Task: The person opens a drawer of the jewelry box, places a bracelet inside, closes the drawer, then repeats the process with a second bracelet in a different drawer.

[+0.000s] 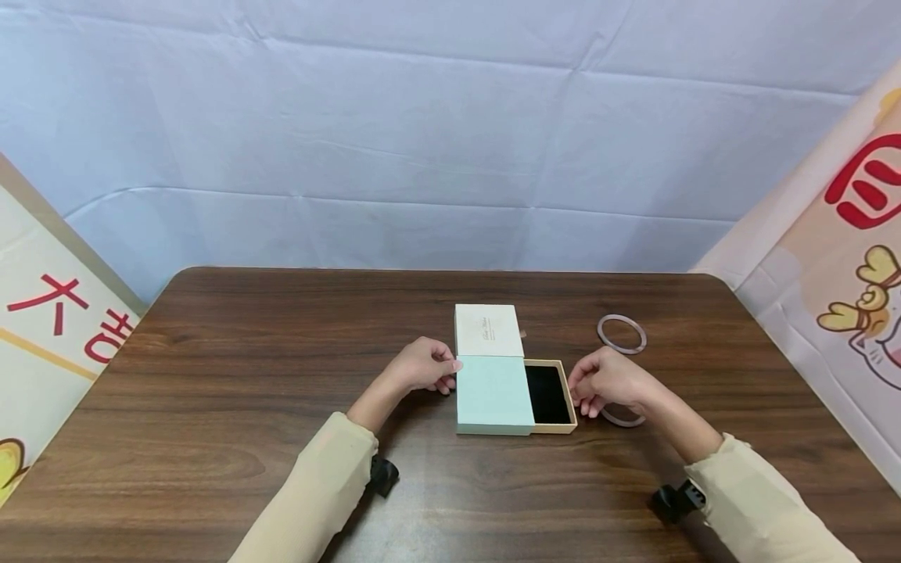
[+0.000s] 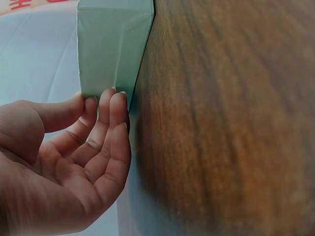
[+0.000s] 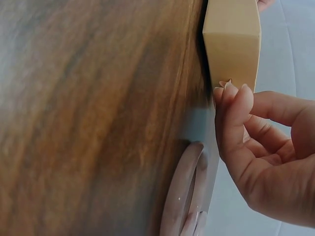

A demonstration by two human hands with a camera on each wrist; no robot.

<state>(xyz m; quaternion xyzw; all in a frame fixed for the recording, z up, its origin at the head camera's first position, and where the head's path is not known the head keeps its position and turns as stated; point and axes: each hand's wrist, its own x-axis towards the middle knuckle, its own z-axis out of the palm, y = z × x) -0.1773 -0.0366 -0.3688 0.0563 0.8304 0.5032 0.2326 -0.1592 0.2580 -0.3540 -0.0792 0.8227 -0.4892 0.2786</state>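
Note:
In the head view a mint-green box sleeve [image 1: 494, 391] lies flat, with its tan drawer [image 1: 561, 375] pulled partly out to the right. Black lining shows inside the drawer. My left hand [image 1: 425, 365] holds the sleeve's left end, thumb at the upper edge and fingertips below it. At the drawer's outer end, my right hand [image 1: 611, 381] pinches with thumb and fingers; its exact hold is partly hidden. Beside that hand, a pale bangle [image 1: 626, 421] lies partly covered by it. Another pale bangle [image 1: 640, 335] lies farther back.
A white box [image 1: 486, 328] with printed lettering touches the sleeve's far side, a small brown tab at its right. All lie on a dark wooden table [image 1: 281, 328]. Pale cloth [image 1: 422, 141] hangs behind; printed banners [image 1: 845, 266] hang at both sides.

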